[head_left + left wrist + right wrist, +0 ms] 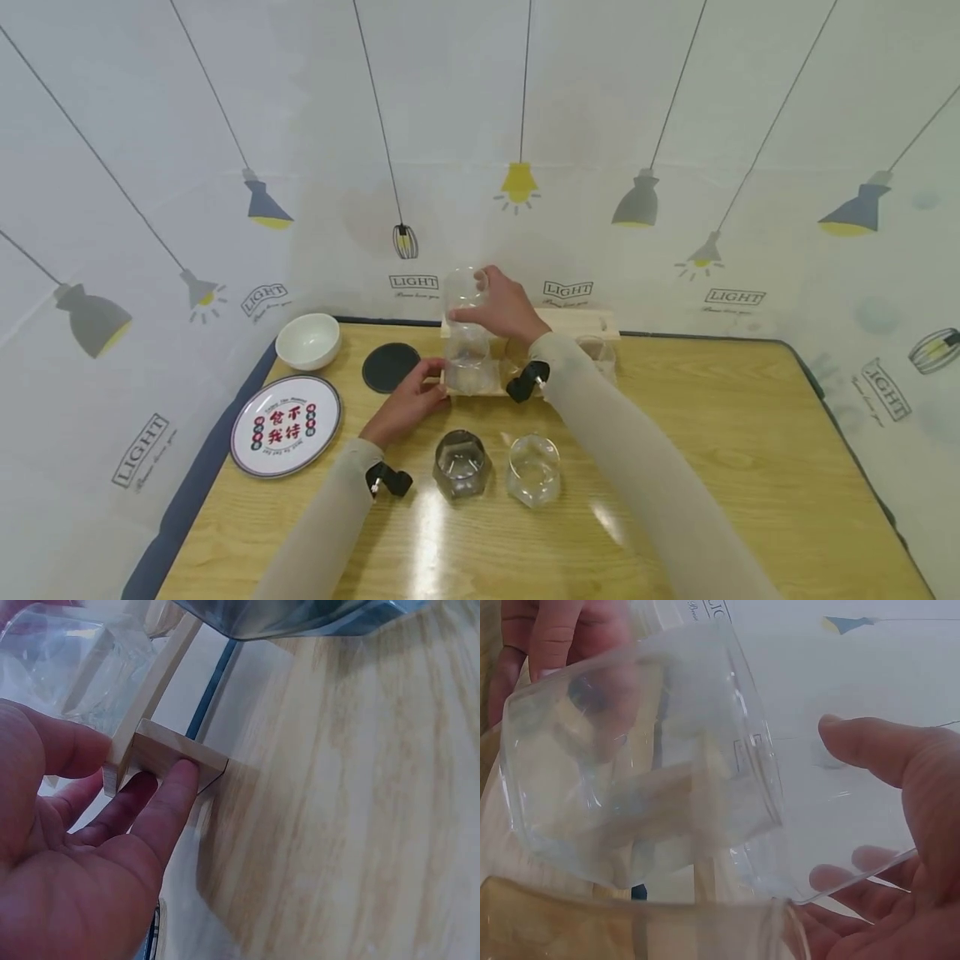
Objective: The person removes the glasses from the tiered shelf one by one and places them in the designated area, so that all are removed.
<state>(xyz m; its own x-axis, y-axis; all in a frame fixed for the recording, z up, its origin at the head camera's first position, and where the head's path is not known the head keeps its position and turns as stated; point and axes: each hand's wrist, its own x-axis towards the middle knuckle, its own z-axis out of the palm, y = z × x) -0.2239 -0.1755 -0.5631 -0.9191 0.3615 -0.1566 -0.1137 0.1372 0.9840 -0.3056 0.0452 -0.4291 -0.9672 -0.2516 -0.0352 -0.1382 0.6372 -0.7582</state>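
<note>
My right hand (510,304) grips a clear glass (463,287) by its sides, above the left end of a low wooden rack (573,320). Directly below it, another clear glass (471,348) sits at that end; in the right wrist view this glass (630,787) looks tilted. My left hand (411,402) holds the rack's left end, thumb on the rail and fingers against the end piece (180,746). An amber glass (592,922) stands beside the clear one, partly hidden by my right wrist in the head view. Farther right on the rack is another glass (598,350).
Nearer me on the table stand a smoky grey glass (461,467) and a clear glass (534,471). To the left are a black round coaster (391,367), a white bowl (308,342) and a printed plate (287,458). A printed curtain (675,275) hangs close behind the rack.
</note>
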